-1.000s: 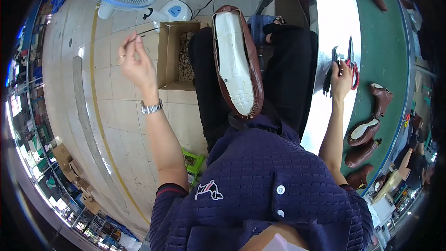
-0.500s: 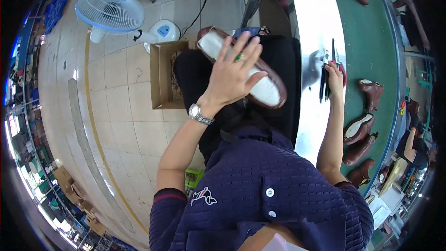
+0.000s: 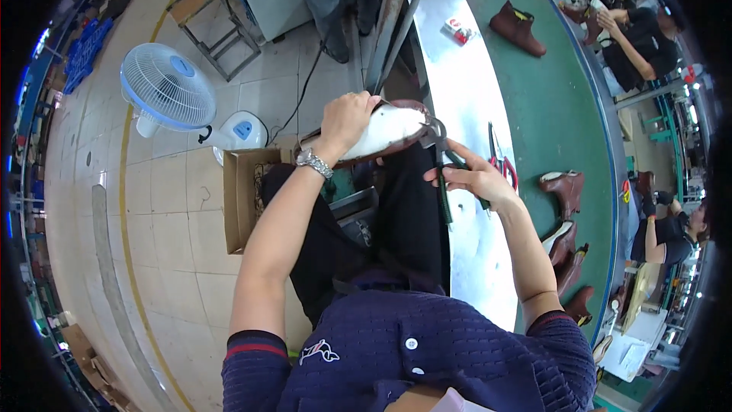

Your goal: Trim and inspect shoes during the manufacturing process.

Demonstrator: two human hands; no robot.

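Observation:
A brown leather shoe (image 3: 389,131) lies sole up above my lap, its white underside showing. My left hand (image 3: 347,123) is wrapped over its left part and grips it. In my right hand (image 3: 479,177) is a pair of pincers with dark green handles (image 3: 444,197), the handles spread apart. The head of the pincers sits at the right end of the shoe, at the rim of the white sole; whether the jaws bite on anything there is too small to tell. Red-handled scissors (image 3: 503,166) lie on the metal bench just beyond my right hand.
The shiny metal bench (image 3: 465,69) runs along my right, with a small red-and-white packet (image 3: 459,30) on it. Beside it, a green belt (image 3: 545,99) carries several brown boots (image 3: 518,28). A cardboard box (image 3: 236,210) and a fan (image 3: 169,85) stand left. A person (image 3: 339,0) stands ahead.
My right hand has lifted the pincers off the bench and brought them to the shoe. My left hand, flat over the shoe before, now grips it, and the shoe has turned and risen.

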